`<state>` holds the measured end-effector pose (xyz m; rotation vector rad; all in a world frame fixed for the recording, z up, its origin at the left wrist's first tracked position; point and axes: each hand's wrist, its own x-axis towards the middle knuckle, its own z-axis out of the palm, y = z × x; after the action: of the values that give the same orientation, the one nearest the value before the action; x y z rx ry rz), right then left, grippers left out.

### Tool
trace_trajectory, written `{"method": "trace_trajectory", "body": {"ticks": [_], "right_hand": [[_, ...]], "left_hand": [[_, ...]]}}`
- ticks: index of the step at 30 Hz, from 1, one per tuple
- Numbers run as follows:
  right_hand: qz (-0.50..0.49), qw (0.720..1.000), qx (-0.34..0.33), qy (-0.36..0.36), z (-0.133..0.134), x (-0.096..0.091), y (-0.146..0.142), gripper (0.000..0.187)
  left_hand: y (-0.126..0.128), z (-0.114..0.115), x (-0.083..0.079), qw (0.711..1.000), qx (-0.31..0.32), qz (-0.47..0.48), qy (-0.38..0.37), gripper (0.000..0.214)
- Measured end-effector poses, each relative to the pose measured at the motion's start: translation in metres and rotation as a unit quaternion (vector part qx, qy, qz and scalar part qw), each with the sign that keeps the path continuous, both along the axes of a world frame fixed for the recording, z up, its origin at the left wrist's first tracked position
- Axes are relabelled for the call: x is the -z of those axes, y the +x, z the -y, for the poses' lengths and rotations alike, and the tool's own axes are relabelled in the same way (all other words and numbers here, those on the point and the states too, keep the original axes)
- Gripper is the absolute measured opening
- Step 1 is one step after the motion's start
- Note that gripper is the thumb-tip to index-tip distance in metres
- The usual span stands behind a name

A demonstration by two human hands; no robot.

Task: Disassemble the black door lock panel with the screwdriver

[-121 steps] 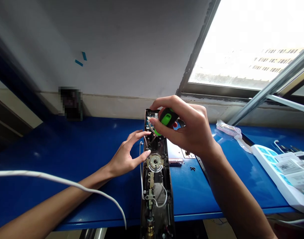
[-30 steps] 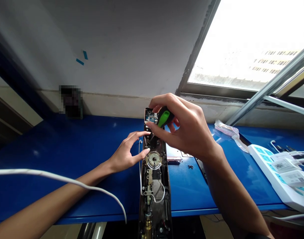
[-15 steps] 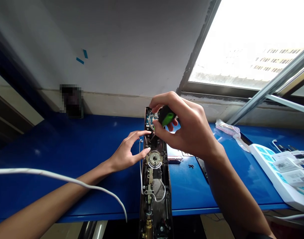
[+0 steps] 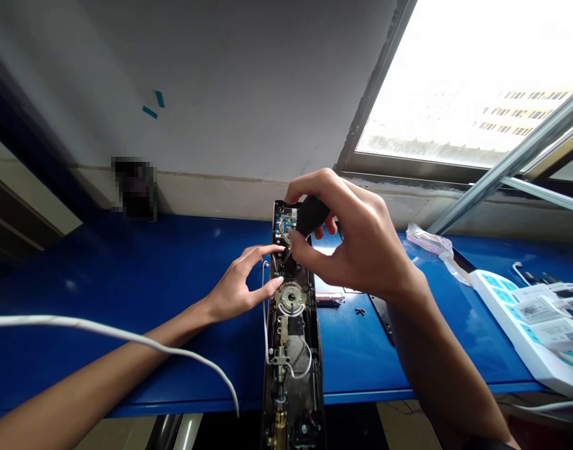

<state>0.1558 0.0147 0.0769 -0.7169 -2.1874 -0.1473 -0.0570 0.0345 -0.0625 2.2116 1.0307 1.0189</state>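
Observation:
A long dark housing (image 4: 301, 381), which looks like the inside of an electronic door lock, extends from the far part of the bench toward me. It holds a blue circuit board (image 4: 289, 220), a round metal disc (image 4: 291, 299) and a brass part (image 4: 280, 425). My right hand (image 4: 356, 237) grips a screwdriver (image 4: 313, 215) by its thick dark handle. The shaft slants down to the black area below the board; the tip is too small to make out. From the left, my left hand (image 4: 242, 281) rests thumb and index fingertips, spread apart, on that black area.
Small dark screws (image 4: 360, 312) and a shiny cylindrical piece (image 4: 330, 299) lie right of the housing on the blue bench (image 4: 197, 250). Farther right are a white power strip (image 4: 512, 325) with plugged-in adapters and a plastic bag (image 4: 430, 240). A white cable (image 4: 127, 336) crosses above my left forearm.
The screwdriver handle has turned in my right hand: its green side showed before, and mostly black shows now. My left hand stays in place.

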Motion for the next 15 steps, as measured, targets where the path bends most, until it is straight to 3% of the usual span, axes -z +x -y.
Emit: {"method": "trace_trajectory", "body": {"ticks": [3,9,15], "right_hand": [[-0.01,1.0,0.017,0.011,-0.0017,0.0,0.0009,0.018],[-0.003,1.0,-0.007,-0.012,-0.0016,-0.0009,0.0021,0.037],[-0.001,1.0,-0.001,-0.003,-0.0034,-0.0009,0.0022,0.024]], "left_hand": [[0.0003,0.0002,0.0003,1.0,-0.006,-0.004,0.003,0.051],[0.0001,-0.0009,0.0022,1.0,-0.005,-0.004,0.021,0.049],[0.0002,0.0001,0.0009,1.0,0.004,0.003,0.003,0.051]]}}
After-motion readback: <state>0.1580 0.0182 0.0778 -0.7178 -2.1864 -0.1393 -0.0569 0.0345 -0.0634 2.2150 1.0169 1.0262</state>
